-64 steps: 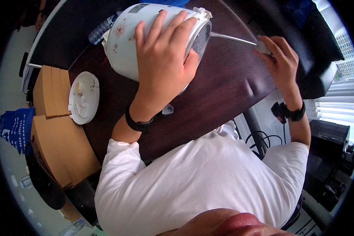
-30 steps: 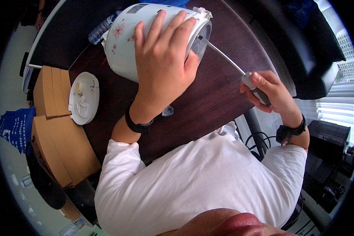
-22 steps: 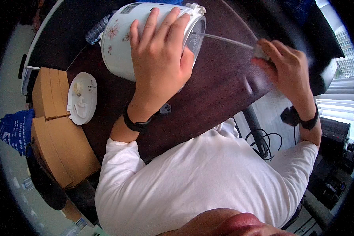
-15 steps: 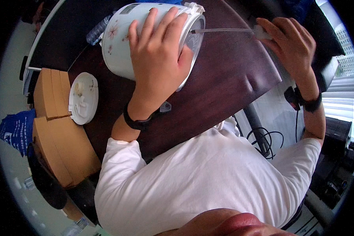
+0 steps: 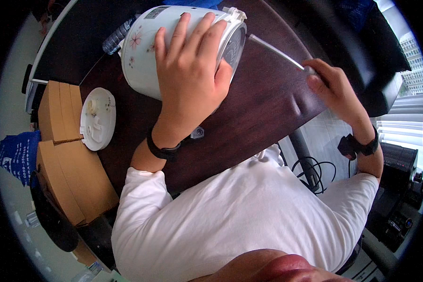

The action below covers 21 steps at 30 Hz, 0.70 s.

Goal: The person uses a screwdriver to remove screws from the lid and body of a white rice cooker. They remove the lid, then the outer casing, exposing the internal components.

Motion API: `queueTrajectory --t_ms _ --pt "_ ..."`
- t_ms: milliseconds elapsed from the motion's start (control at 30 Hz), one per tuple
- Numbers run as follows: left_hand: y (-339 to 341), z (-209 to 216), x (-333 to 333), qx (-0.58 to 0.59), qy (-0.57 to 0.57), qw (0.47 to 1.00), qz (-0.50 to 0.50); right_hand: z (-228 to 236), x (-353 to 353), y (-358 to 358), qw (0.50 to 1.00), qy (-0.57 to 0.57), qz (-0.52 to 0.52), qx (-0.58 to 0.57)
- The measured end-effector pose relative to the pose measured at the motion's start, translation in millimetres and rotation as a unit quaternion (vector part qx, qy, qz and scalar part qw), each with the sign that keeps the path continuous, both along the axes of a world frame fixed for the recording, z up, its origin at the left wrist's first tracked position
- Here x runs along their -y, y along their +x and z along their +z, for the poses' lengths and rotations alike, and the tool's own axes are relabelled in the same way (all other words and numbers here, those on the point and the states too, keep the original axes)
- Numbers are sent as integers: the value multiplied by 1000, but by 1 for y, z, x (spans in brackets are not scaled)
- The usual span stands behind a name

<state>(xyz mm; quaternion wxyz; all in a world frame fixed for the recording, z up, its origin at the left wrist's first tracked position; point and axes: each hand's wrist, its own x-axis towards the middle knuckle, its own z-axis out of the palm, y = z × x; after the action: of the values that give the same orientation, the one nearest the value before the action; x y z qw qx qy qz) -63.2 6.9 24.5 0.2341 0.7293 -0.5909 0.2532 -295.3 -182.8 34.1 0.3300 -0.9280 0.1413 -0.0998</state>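
A white rice cooker body with pink flowers lies on its side on the dark table, its round metal-rimmed base facing right. Over its curved wall spread the fingers of my left hand, while the thumb bends round the base rim, so the hand clasps the pot. Away to the right, my right hand is closed around the handle of a long-shafted screwdriver. The handle is mostly hidden in the fingers. Its tip points at the base, with a small gap between them.
Left of the cooker, a round white lid leans by cardboard boxes. A dark clear bottle lies behind the cooker. A small grey piece sits near my left wrist. Black cables hang past the table's right edge.
The screwdriver has come out from the cooker's base, and its tip is now apart from it. My right hand has dropped lower, tilting the shaft. My left hand stays on the cooker.
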Motion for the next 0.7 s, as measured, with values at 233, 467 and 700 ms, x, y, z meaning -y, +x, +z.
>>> queueTrajectory --t_ms 233,467,700 --pt "1 -1 0 10 -7 1000 -3 17 -13 9 995 73 44 -55" --pt "1 -1 0 4 -8 1000 -4 23 -12 14 999 -9 46 3" --pt "0 -2 1 7 -9 1000 1 35 -12 14 994 30 71 -74"
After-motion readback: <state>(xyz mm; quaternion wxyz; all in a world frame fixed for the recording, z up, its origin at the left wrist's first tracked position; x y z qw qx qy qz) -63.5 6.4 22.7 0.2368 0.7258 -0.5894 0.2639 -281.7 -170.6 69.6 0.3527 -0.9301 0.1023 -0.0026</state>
